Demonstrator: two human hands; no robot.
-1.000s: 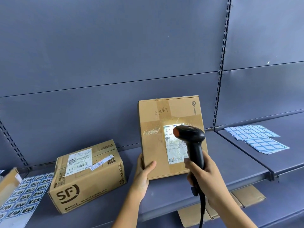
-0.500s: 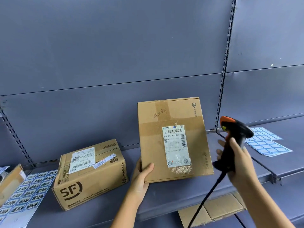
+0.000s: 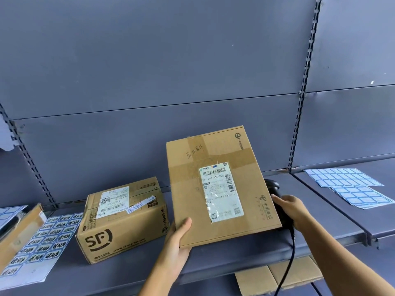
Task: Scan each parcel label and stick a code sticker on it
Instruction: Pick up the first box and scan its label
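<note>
Matt cardboard parcel, glossy taped paper label, matt metal shelf.

Shelf with SF box, sticker sheet

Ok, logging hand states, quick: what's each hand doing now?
Left hand: grips the EMS parcel by its lower corner.
Right hand: holds the black barcode scanner, half hidden behind that parcel.

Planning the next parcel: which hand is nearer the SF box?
Left. The left hand holds the flat parcel just right of the SF box; the right hand is past the parcel's right edge, on the scanner.
</note>
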